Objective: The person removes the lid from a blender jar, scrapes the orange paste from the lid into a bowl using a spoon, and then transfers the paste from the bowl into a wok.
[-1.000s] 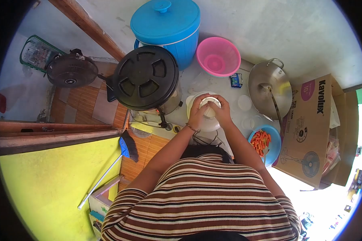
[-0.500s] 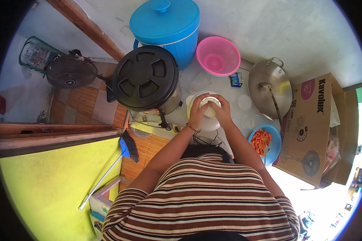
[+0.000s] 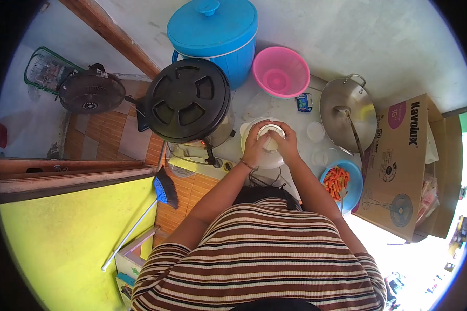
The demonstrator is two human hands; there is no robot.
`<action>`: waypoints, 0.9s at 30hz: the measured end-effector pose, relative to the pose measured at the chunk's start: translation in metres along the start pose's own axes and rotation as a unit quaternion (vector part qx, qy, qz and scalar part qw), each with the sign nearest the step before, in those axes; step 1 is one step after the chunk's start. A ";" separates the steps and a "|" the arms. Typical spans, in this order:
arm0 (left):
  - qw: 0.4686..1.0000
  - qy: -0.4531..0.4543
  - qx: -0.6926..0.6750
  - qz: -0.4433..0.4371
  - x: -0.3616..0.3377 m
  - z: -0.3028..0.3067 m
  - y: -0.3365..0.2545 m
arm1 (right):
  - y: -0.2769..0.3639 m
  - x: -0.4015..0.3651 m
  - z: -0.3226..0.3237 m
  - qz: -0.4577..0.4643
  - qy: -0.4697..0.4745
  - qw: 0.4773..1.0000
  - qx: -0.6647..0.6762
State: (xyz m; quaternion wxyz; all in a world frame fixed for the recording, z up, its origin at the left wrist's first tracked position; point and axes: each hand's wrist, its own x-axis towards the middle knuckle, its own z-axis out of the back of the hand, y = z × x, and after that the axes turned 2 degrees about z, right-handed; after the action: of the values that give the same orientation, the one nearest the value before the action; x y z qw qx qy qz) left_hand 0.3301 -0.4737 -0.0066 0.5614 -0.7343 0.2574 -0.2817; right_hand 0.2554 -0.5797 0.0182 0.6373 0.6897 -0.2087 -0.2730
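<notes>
Both my hands wrap round a white, round-topped thing (image 3: 270, 146) that looks like the upper part of a small kitchen appliance. My left hand (image 3: 255, 144) grips its left side and my right hand (image 3: 287, 142) its right, fingers curled over the rim and thumbs on top. Beneath it shows a wider pale base (image 3: 271, 164), and a dark cord (image 3: 267, 180) lies by its near side. To the right, sliced orange-red pieces, perhaps carrots or chillies (image 3: 335, 179), fill part of a light blue bowl (image 3: 354, 189).
A metal wok (image 3: 366, 111) with a ladle (image 3: 354, 129) stands at right, beside a cardboard fan box (image 3: 394, 155). Left is a large black-lidded container (image 3: 188, 101). Behind stand a blue lidded bucket (image 3: 213, 31) and a pink basin (image 3: 281, 71). A broom (image 3: 165, 189) leans left.
</notes>
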 end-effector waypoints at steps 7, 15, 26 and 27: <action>1.000 -0.003 -0.003 0.000 0.000 0.001 0.001 | -0.008 0.002 0.002 0.014 0.013 1.000 -0.006; 1.000 -0.004 -0.028 0.008 -0.001 0.000 0.005 | -0.006 0.000 0.002 0.033 0.014 0.999 -0.005; 1.000 -0.002 0.005 0.002 0.000 0.001 0.003 | -0.009 0.001 0.004 0.033 0.013 0.999 -0.021; 1.000 -0.001 0.002 0.005 0.000 0.001 0.003 | -0.010 0.001 0.003 0.030 0.012 0.999 -0.019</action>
State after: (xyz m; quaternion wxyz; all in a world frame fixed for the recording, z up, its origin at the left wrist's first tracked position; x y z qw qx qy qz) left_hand 0.3310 -0.4736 -0.0096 0.5643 -0.7324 0.2596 -0.2788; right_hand 0.2533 -0.5818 0.0085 0.6609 0.6739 -0.2167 -0.2491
